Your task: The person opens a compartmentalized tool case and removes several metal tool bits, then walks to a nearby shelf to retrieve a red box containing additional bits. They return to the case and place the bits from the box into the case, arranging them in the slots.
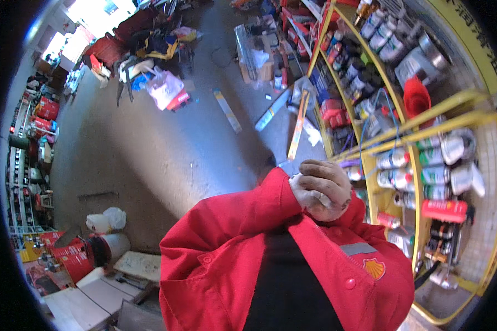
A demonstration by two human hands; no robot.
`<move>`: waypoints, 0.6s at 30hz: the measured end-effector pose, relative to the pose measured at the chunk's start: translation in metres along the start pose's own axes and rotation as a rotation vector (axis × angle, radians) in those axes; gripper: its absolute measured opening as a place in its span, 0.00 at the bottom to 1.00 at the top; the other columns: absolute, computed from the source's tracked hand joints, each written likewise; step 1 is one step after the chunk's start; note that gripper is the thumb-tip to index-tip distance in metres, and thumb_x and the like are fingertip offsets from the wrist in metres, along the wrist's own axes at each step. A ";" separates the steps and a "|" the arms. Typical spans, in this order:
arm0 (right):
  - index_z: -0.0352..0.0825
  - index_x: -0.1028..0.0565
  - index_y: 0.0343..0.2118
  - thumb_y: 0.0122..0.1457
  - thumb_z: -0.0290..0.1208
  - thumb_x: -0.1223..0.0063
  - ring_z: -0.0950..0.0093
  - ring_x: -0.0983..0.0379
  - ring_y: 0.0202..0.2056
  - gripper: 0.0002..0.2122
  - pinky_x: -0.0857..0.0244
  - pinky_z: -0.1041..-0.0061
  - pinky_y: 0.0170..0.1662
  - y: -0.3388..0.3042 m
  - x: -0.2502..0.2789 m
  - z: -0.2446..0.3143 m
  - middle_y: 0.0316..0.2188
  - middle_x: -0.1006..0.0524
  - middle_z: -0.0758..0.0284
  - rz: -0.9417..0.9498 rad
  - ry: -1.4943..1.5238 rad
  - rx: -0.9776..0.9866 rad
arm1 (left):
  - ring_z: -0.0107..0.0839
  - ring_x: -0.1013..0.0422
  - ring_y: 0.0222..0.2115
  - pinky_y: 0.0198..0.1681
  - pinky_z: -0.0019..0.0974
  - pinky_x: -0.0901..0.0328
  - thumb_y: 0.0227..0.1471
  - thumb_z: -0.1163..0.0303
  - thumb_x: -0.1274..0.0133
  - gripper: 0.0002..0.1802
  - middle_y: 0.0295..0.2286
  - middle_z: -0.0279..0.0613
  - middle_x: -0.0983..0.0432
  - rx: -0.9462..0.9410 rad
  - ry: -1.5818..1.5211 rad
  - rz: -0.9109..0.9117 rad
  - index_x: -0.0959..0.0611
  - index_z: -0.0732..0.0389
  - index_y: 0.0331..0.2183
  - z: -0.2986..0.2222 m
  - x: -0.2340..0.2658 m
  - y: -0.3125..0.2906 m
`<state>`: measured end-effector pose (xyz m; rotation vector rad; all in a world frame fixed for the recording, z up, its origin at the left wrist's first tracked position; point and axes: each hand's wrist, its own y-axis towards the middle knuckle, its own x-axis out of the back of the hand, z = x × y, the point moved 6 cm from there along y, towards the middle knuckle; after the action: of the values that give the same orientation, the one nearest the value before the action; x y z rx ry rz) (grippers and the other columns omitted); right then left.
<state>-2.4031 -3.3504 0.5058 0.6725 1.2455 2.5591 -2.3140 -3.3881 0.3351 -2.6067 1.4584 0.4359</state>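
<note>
Both hands are drawn up close in front of the chest, clasped one over the other just above the open collar of a red work jacket (pixel 232 248). The right hand (pixel 324 187) lies on top, its grimy fingers (pixel 320 172) curled and pressed together over the left hand (pixel 296 187), of which only a pale sliver shows at the red cuff; whether the left fingers are curled or flat cannot be told, and nothing can be seen held between the two hands. The left sleeve (pixel 248 207) runs up from the lower left to the hands, and a black shirt (pixel 284 287) shows where the jacket hangs open. Just beside the hands, to the right, stands a yellow metal shelf rack (pixel 425 124) stocked with spray cans (pixel 395 160) lying on their sides, grey and white oil bottles (pixel 381 33) on the upper level, a red funnel (pixel 417 99) and a red can (pixel 444 211) lower down. The concrete floor (pixel 149 149) stretches away beyond the hands, with long flat cartons (pixel 299 124) lying on it near the rack. Well apart, at the far end, a pink plastic bag (pixel 164 87) sits by a cluttered chair, and at the lower left are red buckets (pixel 74 259), a white pail (pixel 114 244) and pale boards (pixel 94 298).
</note>
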 end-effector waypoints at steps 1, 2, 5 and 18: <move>0.31 0.24 0.28 0.48 0.28 0.45 0.52 0.20 0.35 0.07 0.25 0.53 0.39 0.023 -0.001 -0.030 0.32 0.20 0.52 -0.010 -0.012 -0.059 | 0.35 0.27 0.40 0.44 0.39 0.30 0.54 0.68 0.43 0.14 0.38 0.43 0.25 0.012 0.023 -0.020 0.22 0.61 0.43 -0.005 0.027 0.021; 0.30 0.23 0.31 0.49 0.29 0.46 0.53 0.20 0.36 0.08 0.25 0.55 0.40 0.044 -0.003 -0.052 0.34 0.20 0.51 -0.083 -0.020 0.027 | 0.36 0.27 0.39 0.43 0.39 0.30 0.54 0.68 0.43 0.14 0.38 0.43 0.25 0.029 0.038 -0.029 0.22 0.61 0.43 -0.010 0.050 0.040; 0.30 0.22 0.36 0.52 0.32 0.47 0.56 0.20 0.39 0.12 0.25 0.58 0.40 0.097 0.007 -0.117 0.37 0.21 0.49 -0.133 -0.104 0.147 | 0.38 0.26 0.38 0.42 0.39 0.30 0.54 0.69 0.43 0.13 0.37 0.44 0.24 0.075 0.064 -0.032 0.21 0.62 0.42 -0.028 0.108 0.098; 0.30 0.22 0.40 0.59 0.38 0.45 0.58 0.22 0.44 0.15 0.28 0.65 0.46 0.181 0.080 -0.351 0.43 0.21 0.53 -0.369 -0.517 -0.375 | 0.43 0.25 0.33 0.40 0.41 0.29 0.52 0.70 0.42 0.11 0.35 0.46 0.23 0.215 0.036 0.393 0.19 0.62 0.38 -0.051 0.244 0.544</move>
<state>-2.6439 -3.6728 0.4845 0.8501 0.6285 2.0470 -2.6461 -3.8855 0.3263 -2.1753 1.9180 0.2505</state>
